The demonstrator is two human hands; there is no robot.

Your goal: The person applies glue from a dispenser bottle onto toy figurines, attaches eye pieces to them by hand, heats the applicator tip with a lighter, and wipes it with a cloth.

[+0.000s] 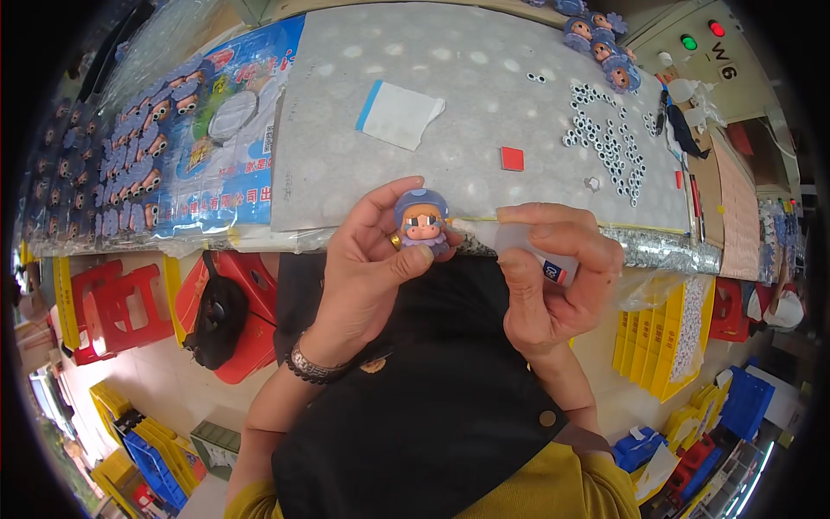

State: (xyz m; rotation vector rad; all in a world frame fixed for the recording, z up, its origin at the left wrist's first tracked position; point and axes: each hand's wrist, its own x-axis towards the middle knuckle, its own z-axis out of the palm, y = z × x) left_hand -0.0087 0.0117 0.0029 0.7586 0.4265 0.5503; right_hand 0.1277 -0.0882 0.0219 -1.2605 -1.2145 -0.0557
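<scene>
My left hand point(378, 251) grips a small doll figurine point(423, 221) with a blue cap and a lilac ruffled collar, its front turned toward me. In my right hand point(562, 272) is a small whitish glue bottle point(515, 237) with a partly covered label. Its narrow tip points left, close to the figurine; whether they touch I cannot make out. Both hands are above the table's near edge. Beyond them lie a red square point(512, 158) and a white sheet with a blue edge point(401, 116). Many small black-and-white doll eyes point(596, 130) are spread out on the right.
Rows of similar figurines point(134, 160) stand on the left beside a blue printed sheet point(233, 121). More figurines point(603, 48) are at the back right, near a control box point(718, 52). Red stools point(229, 311) and yellow crates point(661, 337) stand below the table.
</scene>
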